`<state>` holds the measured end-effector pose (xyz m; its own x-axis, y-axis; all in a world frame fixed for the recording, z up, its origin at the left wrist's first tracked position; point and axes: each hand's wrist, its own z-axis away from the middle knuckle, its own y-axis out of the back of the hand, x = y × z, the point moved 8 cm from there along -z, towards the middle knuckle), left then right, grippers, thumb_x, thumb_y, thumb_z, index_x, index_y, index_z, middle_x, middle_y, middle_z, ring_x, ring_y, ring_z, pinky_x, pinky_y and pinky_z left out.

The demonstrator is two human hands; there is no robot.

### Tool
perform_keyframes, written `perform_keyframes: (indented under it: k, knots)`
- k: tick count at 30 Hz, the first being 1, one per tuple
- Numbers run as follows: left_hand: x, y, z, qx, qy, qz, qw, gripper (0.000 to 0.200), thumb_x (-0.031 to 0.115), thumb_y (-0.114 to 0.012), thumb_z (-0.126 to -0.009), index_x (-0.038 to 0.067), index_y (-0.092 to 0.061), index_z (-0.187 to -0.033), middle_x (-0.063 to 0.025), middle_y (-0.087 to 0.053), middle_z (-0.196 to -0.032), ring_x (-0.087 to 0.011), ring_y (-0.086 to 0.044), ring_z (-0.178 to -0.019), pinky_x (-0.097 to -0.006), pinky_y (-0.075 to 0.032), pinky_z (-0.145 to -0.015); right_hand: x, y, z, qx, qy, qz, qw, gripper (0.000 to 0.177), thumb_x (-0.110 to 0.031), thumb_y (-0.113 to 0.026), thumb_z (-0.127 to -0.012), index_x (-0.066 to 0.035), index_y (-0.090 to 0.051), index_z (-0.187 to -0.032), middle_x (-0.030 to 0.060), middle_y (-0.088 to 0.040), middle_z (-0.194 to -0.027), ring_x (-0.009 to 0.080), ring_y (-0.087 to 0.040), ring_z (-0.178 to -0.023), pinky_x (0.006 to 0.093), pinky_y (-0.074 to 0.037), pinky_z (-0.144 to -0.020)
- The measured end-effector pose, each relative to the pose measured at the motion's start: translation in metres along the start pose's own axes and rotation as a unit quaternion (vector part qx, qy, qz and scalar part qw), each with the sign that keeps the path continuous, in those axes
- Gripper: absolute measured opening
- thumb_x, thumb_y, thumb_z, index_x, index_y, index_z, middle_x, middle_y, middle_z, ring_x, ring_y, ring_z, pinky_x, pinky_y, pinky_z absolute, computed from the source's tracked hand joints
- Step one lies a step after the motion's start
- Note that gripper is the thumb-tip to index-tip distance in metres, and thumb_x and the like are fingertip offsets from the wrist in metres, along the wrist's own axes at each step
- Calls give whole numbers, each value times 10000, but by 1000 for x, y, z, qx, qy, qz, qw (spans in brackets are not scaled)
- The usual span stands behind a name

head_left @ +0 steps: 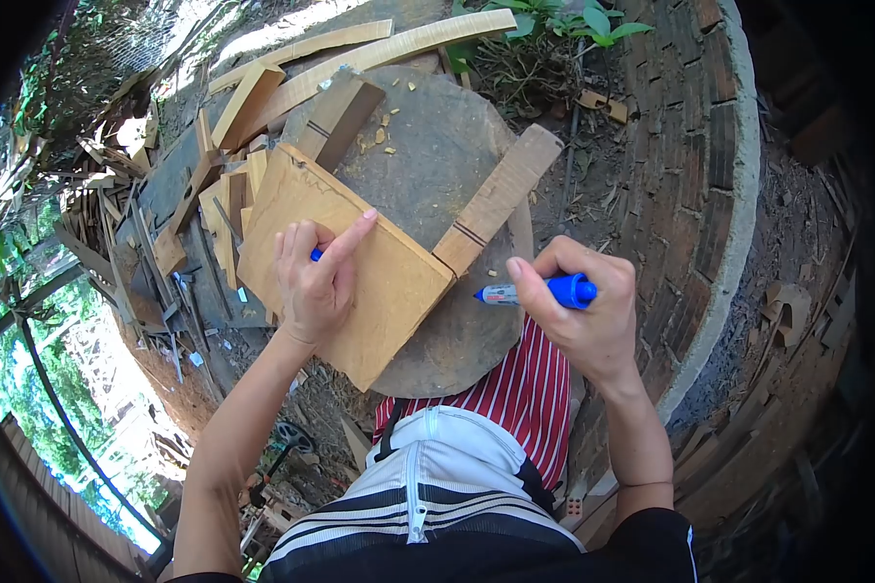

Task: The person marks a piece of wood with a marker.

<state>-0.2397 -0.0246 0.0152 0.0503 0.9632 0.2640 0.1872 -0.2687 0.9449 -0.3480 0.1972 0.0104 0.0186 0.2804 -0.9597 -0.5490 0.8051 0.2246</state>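
In my right hand (598,316) is a blue-and-white marker (501,294), its bare blue tip pointing left toward a flat wooden board (394,306) without touching it. My left hand (316,282) rests on that board, index finger stretched to its far edge. Curled fingers of this hand hold a small blue cap (316,255), mostly hidden. Two wooden bars stick out from the board's far side: a left bar (345,117) and a longer right bar (510,185), both with dark lines across them. All of this lies on a round stump top (428,146).
Offcuts and curved wood strips (360,63) lie beyond and left of the stump. A curved brick wall (676,194) runs along the right. Small wood chips (379,136) dot the stump. My striped red apron (544,379) is against its near edge.
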Motion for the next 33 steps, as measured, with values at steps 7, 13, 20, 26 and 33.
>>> perform_keyframes:
  k: [7, 13, 20, 26, 33]
  knots:
    - [4, 3, -3, -4, -1, 0, 1000, 482, -50, -607, -762, 146, -681, -1195, -31, -426, -737, -205, -414, -679, -330, -321, -647, 4, 1, 3, 82, 3, -22, 996, 213, -150, -728, -846, -14, -630, -715, 43, -571, -554, 77, -521, -485, 257, -380, -457]
    - [3, 5, -2, 11, -1, 7, 1000, 476, -24, -605, -782, 173, -671, -1211, -32, -418, -742, -204, -429, -699, -336, -325, -655, -14, 2, 19, 74, 44, 52, 995, 215, -137, -719, -860, -5, -621, -720, 23, -545, -566, 62, -478, -495, 251, -361, -465]
    - [-6, 16, 12, 72, 72, 162, 982, 685, 12, -559, -791, 104, -376, -1445, -79, -412, -876, -210, -440, -791, -332, -384, -741, -37, 2, 60, 141, 5, -127, 982, 181, -183, -702, -910, -11, -683, -964, -2, -615, -719, 28, -518, -599, 191, -391, -511]
    - [16, 45, 46, 84, 187, 453, 868, 739, -51, -440, -829, 56, -183, -1514, -58, -415, -990, -131, -405, -864, -274, -379, -825, -63, -61, 67, 31, -21, -247, 968, 228, -157, -679, -921, 10, -681, -1076, 56, -669, -816, 75, -609, -653, 202, -472, -573]
    - [31, 64, 61, 78, 151, 505, 846, 785, -69, -437, -832, 28, -105, -1537, -76, -480, -950, -150, -468, -835, -290, -392, -805, -84, -87, 74, -24, -23, -147, 989, 185, -154, -704, -899, 13, -710, -979, 26, -665, -777, 49, -574, -632, 196, -432, -562]
